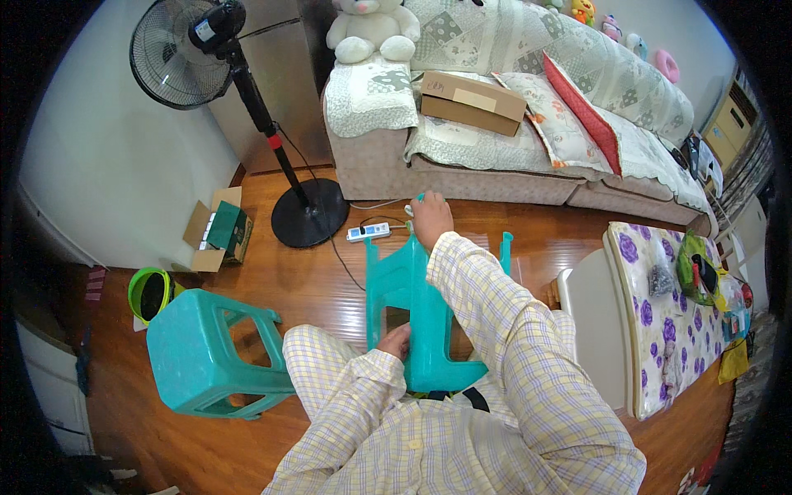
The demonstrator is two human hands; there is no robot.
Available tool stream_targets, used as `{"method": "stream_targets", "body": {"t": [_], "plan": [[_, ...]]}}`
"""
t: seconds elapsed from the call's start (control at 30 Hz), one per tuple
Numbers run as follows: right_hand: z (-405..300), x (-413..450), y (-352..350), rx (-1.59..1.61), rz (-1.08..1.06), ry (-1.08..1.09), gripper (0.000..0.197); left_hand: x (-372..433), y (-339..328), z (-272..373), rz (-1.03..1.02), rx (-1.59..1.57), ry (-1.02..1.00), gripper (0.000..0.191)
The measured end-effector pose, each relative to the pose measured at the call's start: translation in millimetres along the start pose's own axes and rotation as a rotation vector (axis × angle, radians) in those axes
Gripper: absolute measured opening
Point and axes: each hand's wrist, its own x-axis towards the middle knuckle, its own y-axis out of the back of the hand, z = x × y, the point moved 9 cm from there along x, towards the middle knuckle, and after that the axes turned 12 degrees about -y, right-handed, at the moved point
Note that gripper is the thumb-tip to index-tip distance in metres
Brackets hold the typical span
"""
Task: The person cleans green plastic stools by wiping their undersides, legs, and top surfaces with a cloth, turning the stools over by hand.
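Observation:
A teal plastic stool (427, 334) lies tipped in front of my body between my knees, its legs pointing away from me. My right hand (432, 218) is stretched out and closed around the far end of one leg. A small whitish bit (408, 211) shows beside its fingers, too small to identify. My left hand (396, 342) holds the stool's near left side, by the opening between its legs; some of its fingers are hidden. To the left, a second teal plastic stool (185, 352) stands on the wooden floor.
Beyond the held stool lies a white power strip (369, 232) with a cord. A black pedestal fan (309, 213), an open carton (207, 258) and a lime-rimmed bin (131, 291) stand left. A sofa (371, 173) bears a cardboard box (473, 102). Rightward is a flower-covered table (656, 322).

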Motion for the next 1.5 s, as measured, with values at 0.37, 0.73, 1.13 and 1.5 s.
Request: {"method": "stream_targets", "body": {"t": [0.37, 0.73, 1.13, 1.5], "plan": [[-48.4, -283.4, 19.1, 0.317, -0.604, 0.136, 0.017, -45.4, -48.7, 57.2, -0.250, -0.360, 0.076, 0.099], [-5.8, -77.7, 63.2, 0.015, -0.174, 0.217, 0.016, -54.1, -93.1, 55.6, -0.442, -0.388, 0.197, 0.106], [-58.3, -184.4, 27.5, 0.090, -0.379, 0.508, 0.015, -46.1, -72.6, 71.2, -0.338, -0.505, 0.102, 0.109], [-61.3, -271.1, 82.3, 0.392, -0.504, 0.542, 0.017, -34.6, -67.5, 43.5, -0.416, -0.650, 0.102, 0.090]]}}
